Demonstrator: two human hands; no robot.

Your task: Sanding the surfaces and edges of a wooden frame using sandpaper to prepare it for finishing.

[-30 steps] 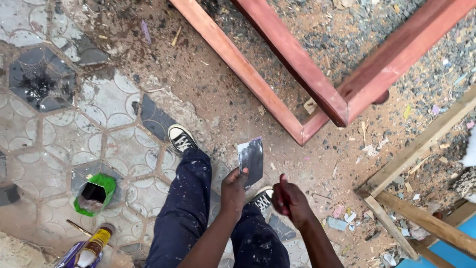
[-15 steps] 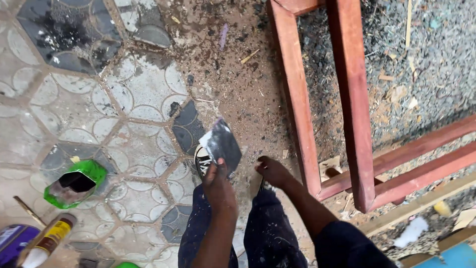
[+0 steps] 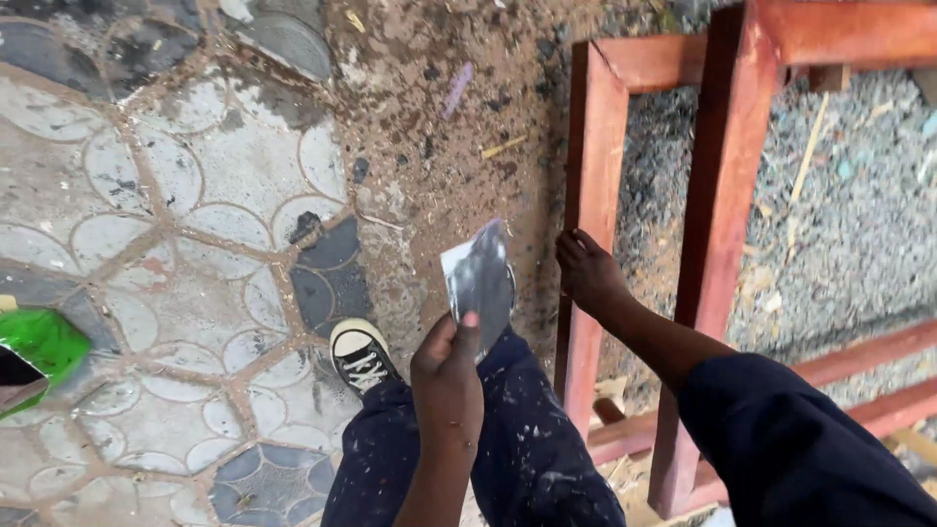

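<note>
The left hand [image 3: 447, 376] pinches a worn, dark sheet of sandpaper [image 3: 478, 278] by its lower edge, thumb on top, the sheet standing up in front of the knees over the sandy strip of floor between the paving and the frame. The right hand [image 3: 588, 271] is laid on the near upright rail of the red-brown wooden frame [image 3: 590, 156]; its grip looks loose, fingers resting on the rail's edge rather than clenched round it, holding nothing else. For a clean rub, I'd judge the sheet wants folding or flattening against the palm so the grit meets the wood squarely, with the right hand steadying the rail close by. The frame's second rail [image 3: 720, 195] stands just beside the first and would crowd a long stroke. The person's paint-flecked trousers [image 3: 508, 439] and black-and-white sneaker [image 3: 359, 356] sit below. On the patterned paving [image 3: 176, 234] at the left edge lies a green container [image 3: 34, 346], well apart. Gravel [image 3: 859, 224] and wood chips lie beyond the frame
</note>
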